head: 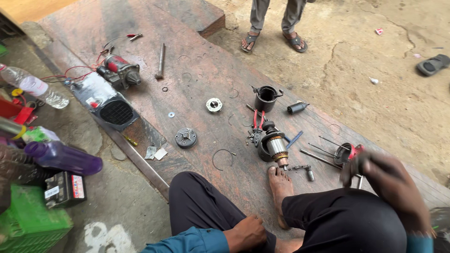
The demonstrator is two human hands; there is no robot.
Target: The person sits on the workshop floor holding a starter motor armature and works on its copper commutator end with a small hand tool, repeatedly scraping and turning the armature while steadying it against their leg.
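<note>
Red-tipped round part (349, 152) just beside right hand (382, 175), left hand (246, 233) well apart

1. I read this as an open-air roadside repair workshop: work is done on a worn stone slab (201, 79) beside cracked bare ground (375, 93) at 2 o'clock.
2. A stripped armature (275, 146), black motor housing (266, 98), red-handled pliers (258, 120) and loose washers lie near centre.
3. At 10 o'clock sits a wired starter motor (119, 69).
4. At 8 o'clock, bottles and a small battery (64, 188) are cluttered together.
</note>
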